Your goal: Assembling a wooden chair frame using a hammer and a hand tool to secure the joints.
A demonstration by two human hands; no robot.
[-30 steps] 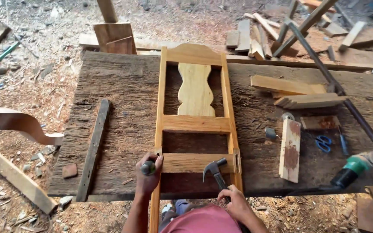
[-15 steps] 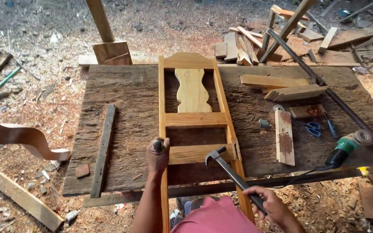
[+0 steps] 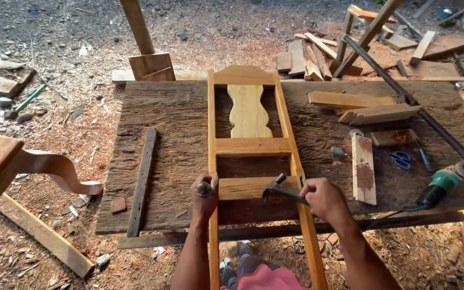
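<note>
Since half a second ago our right hand (image 3: pixel 324 197) swung the hammer (image 3: pixel 280 188) down onto the chair frame (image 3: pixel 251 146) at the tabletop's (image 3: pixel 178 156) near edge. Our left hand (image 3: pixel 205 192) grips the frame's left rail; we judge we are driving the lower crosspiece (image 3: pixel 248 187) joint, and the next blow needs aim.

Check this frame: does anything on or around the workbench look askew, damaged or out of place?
Little stands out. The chair frame lies flat and square on the bench, left hand on its rail, right hand holding a hammer. The grinder sits near the bench's right edge, and sawdust and offcuts litter the ground.
</note>
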